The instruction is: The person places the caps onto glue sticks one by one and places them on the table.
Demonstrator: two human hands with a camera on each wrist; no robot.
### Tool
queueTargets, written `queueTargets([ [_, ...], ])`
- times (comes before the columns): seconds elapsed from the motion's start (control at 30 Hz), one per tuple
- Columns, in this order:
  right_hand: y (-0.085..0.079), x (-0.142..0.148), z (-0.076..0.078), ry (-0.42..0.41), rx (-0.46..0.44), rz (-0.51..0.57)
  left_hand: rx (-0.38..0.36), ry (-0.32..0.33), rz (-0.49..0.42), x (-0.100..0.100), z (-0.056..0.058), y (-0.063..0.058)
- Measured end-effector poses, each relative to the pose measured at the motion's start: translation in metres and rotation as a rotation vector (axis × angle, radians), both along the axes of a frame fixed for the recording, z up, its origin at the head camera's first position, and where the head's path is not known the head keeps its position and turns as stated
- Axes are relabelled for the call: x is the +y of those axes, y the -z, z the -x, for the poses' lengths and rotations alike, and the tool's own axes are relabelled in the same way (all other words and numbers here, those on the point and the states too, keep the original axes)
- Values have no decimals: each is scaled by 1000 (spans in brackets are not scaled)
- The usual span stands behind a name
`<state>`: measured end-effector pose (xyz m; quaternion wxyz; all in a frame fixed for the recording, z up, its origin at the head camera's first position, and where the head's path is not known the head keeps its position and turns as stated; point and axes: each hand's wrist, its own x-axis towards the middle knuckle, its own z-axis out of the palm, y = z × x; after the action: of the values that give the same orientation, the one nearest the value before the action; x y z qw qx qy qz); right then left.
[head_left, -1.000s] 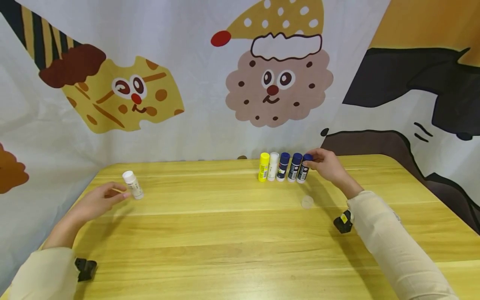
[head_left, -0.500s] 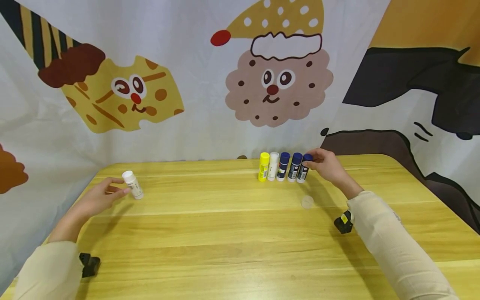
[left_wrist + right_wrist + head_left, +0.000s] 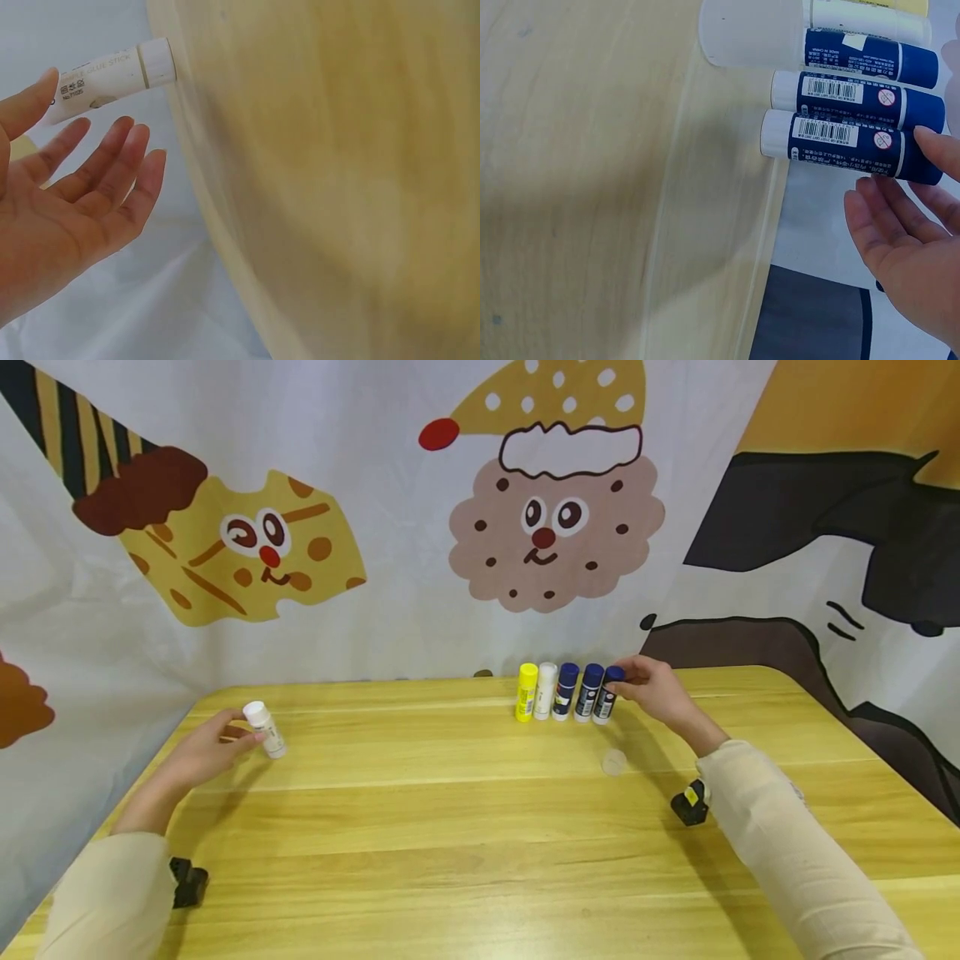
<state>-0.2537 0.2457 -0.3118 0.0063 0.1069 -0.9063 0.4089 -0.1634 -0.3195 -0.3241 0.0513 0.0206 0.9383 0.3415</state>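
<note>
In the head view, a white glue stick (image 3: 266, 730) stands upright at the table's left. My left hand (image 3: 213, 750) has its thumb and forefinger around its upper part; the remaining fingers lie apart, as the left wrist view shows. At the back right, several glue sticks stand in a row: one yellow (image 3: 527, 692), one white (image 3: 546, 692), the others dark blue. With thumb and fingers, my right hand (image 3: 654, 689) pinches the blue cap of the rightmost blue glue stick (image 3: 832, 141). That stick stands beside another blue glue stick (image 3: 840, 96).
A small round translucent piece (image 3: 613, 762) sits in front of the row. The wooden table (image 3: 450, 827) meets a printed cloth (image 3: 405, 635) at its back edge. Black wrist devices (image 3: 690, 803) hang below both sleeves.
My left hand has moved slightly forward and right, and its thumb and forefinger have come around the white glue stick. The right hand stays on the blue glue stick's cap.
</note>
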Motion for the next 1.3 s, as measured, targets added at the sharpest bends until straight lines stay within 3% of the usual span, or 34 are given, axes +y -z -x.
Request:
queueTargets([
  [0.37, -3, 1, -3, -2, -27, -14, 28, 13, 30, -1, 3, 3],
  [0.8, 1, 0, 1, -9, 1, -27, 7, 13, 25, 3, 7, 3],
  [1.3, 0, 5, -2, -12, 11, -60, 33, 17, 43, 6, 5, 1],
])
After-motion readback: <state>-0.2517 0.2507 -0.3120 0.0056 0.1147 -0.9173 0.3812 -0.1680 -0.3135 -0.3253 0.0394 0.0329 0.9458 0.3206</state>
